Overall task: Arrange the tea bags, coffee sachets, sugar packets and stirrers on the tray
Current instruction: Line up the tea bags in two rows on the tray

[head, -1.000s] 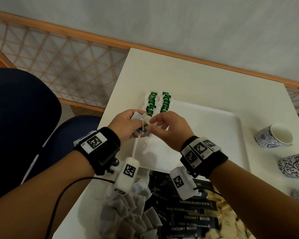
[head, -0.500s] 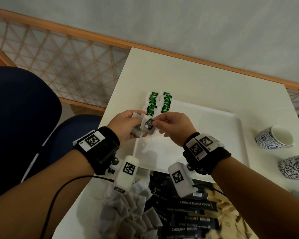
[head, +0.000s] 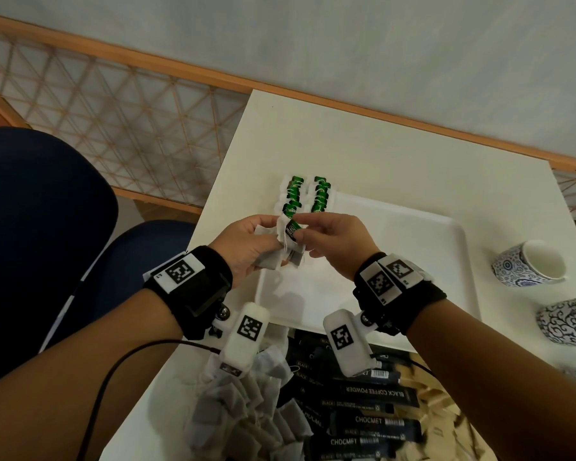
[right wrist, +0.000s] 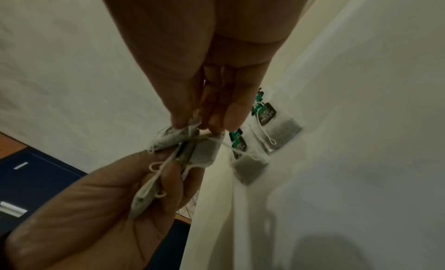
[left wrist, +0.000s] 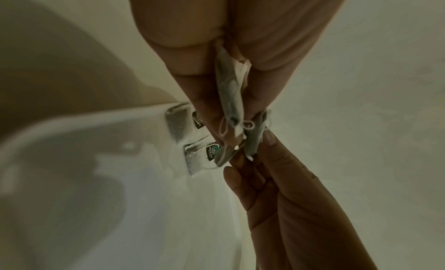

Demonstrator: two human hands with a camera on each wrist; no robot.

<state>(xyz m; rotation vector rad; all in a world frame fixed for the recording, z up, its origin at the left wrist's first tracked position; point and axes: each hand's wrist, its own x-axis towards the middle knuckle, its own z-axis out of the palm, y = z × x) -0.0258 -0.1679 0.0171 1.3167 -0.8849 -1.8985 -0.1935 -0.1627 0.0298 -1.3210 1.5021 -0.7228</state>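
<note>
Both hands meet just above the near-left corner of the white tray (head: 423, 234). My left hand (head: 246, 244) grips a small bundle of tea bags (head: 271, 257), seen edge-on in the left wrist view (left wrist: 228, 95). My right hand (head: 330, 241) pinches one tea bag (head: 291, 232) with a green tag at the top of that bundle (right wrist: 185, 135). Two short rows of tea bags with green tags (head: 308, 194) lie along the tray's far-left edge (right wrist: 277, 125).
A heap of loose tea bags (head: 243, 410), black coffee sachets (head: 363, 410) and tan sugar packets (head: 446, 424) lies at the table's near edge. Blue-patterned cups (head: 529, 264) stand right of the tray. A dark blue chair (head: 47, 227) is on the left.
The right hand has drawn one green-tagged tea bag up out of the bundle in the left hand. Both hands have shifted slightly towards the tea bag rows.
</note>
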